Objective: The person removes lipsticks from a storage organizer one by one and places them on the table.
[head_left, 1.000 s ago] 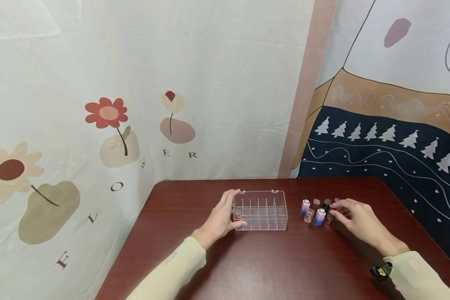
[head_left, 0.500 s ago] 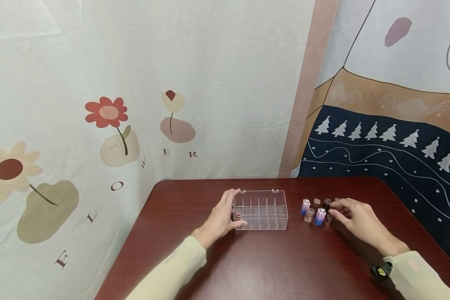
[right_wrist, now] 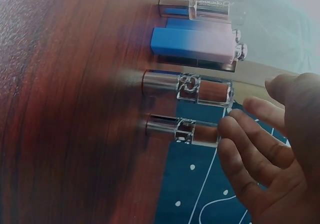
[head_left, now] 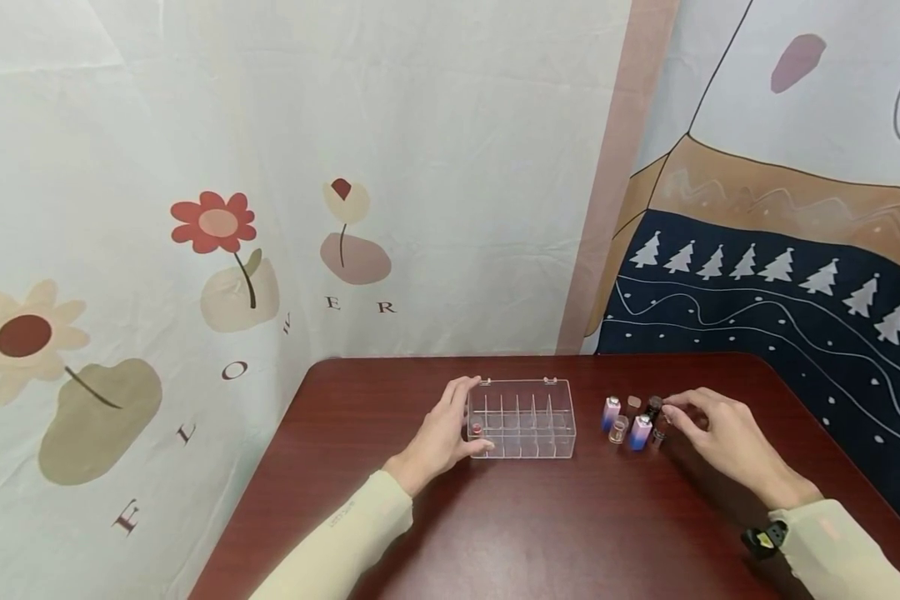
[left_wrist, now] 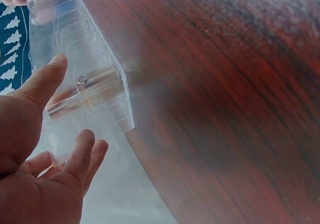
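At the middle of the table, my left hand (head_left: 438, 437) holds the left end of a clear divided box (head_left: 528, 446), thumb in front and fingers behind. One lip gloss tube (left_wrist: 102, 84) with a red top in the head view sits in the leftmost compartment. To the right of the box, my right hand (head_left: 727, 442) hovers by a cluster of standing cosmetic tubes. In the right wrist view, its fingertips are close to a lip gloss with a silver cap (right_wrist: 197, 133), with thumb and forefinger apart. A similar lip gloss (right_wrist: 212, 91) stands beside it.
Two pink-and-blue lipsticks (head_left: 640, 433) and a clear-topped tube (head_left: 618, 430) stand among the cluster, between the box and my right hand. The brown table (head_left: 495, 533) meets a flower-printed curtain (head_left: 457, 250) behind, and a dark blue tree-patterned cloth (head_left: 720, 308) at the right.
My right hand has shifted slightly right and its fingers have drawn back from the tubes, showing more of the rightmost ones. My left hand stays on the box.
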### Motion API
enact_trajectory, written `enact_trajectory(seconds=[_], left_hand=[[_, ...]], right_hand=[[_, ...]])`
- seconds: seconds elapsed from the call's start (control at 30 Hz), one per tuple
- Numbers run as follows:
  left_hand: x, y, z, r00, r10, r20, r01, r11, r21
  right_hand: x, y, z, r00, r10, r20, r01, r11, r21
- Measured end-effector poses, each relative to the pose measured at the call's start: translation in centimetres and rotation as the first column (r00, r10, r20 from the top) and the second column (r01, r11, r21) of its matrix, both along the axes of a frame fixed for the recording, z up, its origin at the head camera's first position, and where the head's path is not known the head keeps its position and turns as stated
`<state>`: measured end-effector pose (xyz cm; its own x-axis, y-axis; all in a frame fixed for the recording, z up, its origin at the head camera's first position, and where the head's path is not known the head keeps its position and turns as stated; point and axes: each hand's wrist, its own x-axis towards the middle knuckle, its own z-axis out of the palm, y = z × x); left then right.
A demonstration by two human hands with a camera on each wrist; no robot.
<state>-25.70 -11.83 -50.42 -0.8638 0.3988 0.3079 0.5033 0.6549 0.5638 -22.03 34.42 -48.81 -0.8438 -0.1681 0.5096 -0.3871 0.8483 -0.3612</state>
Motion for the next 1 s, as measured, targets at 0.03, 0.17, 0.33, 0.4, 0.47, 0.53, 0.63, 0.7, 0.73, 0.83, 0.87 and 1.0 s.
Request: enact_trajectory(seconds=[0.03, 0.17, 0.33, 0.4, 0.47, 0.53, 0.63, 0.7, 0.73, 0.83, 0.87, 1.0], left_hand=[[0.0, 0.0, 0.0, 1.0, 0.001, 0.001, -0.001, 1.0, 0.0], [0.0, 0.0, 0.1, 1.0, 0.003, 0.002, -0.003, 1.0, -0.007], [0.1, 0.1, 0.1, 1.0, 0.004, 0.009, -0.004, 1.0, -0.007], [0.1, 0.0, 0.1, 1.0, 0.003, 0.011, -0.003, 1.0, -0.001], [0.1, 0.0, 0.1, 1.0, 0.0, 0.01, 0.0, 1.0, 0.005], [0.1, 0.0, 0.1, 1.0, -0.001, 0.006, 0.001, 1.0, 0.007], [0.1, 0.0, 0.1, 1.0, 0.0, -0.001, 0.0, 1.0, 0.007], [0.1, 0.0, 0.1, 1.0, 0.004, -0.005, -0.004, 1.0, -0.001], [0.1, 0.0, 0.1, 1.0, 0.005, -0.008, -0.005, 1.0, -0.005], [0.1, 0.0, 0.1, 1.0, 0.011, -0.011, -0.011, 1.0, -0.018], [0.1, 0.0, 0.1, 1.0, 0.012, -0.011, -0.013, 1.0, -0.021], [0.1, 0.0, 0.0, 1.0, 0.016, -0.002, -0.016, 1.0, -0.021]], right_hand=[[0.0, 0.0, 0.0, 1.0, 0.001, -0.008, -0.001, 1.0, -0.005], [0.0, -0.4, 0.2, 0.999, 0.008, -0.04, -0.008, 1.0, -0.02], [0.0, -1.3, 0.8, 0.997, 0.024, -0.067, -0.026, 0.999, -0.036], [0.1, -1.7, 1.1, 0.997, 0.034, -0.073, -0.037, 0.999, -0.04], [0.1, -2.2, 1.3, 0.996, 0.045, -0.078, -0.048, 0.998, -0.04], [0.1, -2.6, 1.5, 0.994, 0.059, -0.088, -0.062, 0.997, -0.039], [0.0, -3.3, 1.8, 0.99, 0.083, -0.113, -0.087, 0.996, -0.031], [-0.1, -3.7, 1.9, 0.986, 0.1, -0.132, -0.104, 0.994, -0.024], [-0.1, -3.9, 2.0, 0.984, 0.109, -0.139, -0.113, 0.993, -0.021], [-0.2, -4.5, 2.3, 0.981, 0.129, -0.146, -0.133, 0.991, -0.017], [-0.2, -4.8, 2.3, 0.98, 0.133, -0.146, -0.137, 0.99, -0.017], [-0.2, -5.8, 2.7, 0.977, 0.164, -0.134, -0.167, 0.986, -0.013]])
